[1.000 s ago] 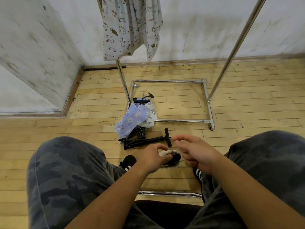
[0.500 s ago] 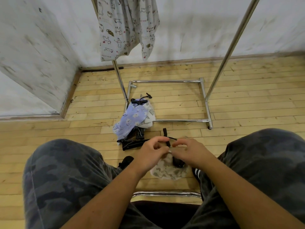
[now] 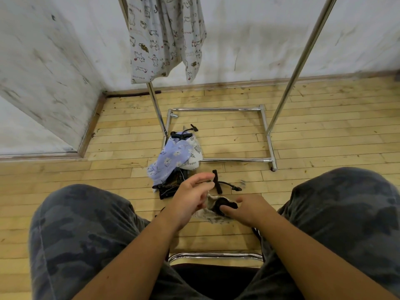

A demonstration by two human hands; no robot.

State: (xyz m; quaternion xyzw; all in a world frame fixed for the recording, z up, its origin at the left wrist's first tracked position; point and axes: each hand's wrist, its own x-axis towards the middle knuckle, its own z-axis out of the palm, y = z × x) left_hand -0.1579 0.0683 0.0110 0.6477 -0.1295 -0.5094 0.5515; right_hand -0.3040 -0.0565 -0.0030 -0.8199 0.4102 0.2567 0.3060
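Between my knees I hold a small beige patterned cloth [image 3: 205,215] with a dark piece [image 3: 226,205] at its top. My right hand [image 3: 249,210] pinches the dark piece between thumb and fingers. My left hand [image 3: 190,198] is at the cloth's left edge; its lower fingers curl against the fabric, while thumb and index finger are lifted and apart. Just beyond my hands a black hanger [image 3: 217,181] lies on the wooden floor.
A pile of clothes [image 3: 171,161], lilac floral on top, lies by the chrome rack's base [image 3: 268,139], with another black hanger [image 3: 183,134] behind it. A printed garment [image 3: 164,40] hangs from the rack. I sit on a chrome-rimmed chair [image 3: 216,255]; walls stand left and ahead.
The cloth hung below my joined fingertips half a second ago; now it is bunched up between my hands. My hands have parted, the right lower and the left thumb and index lifted.
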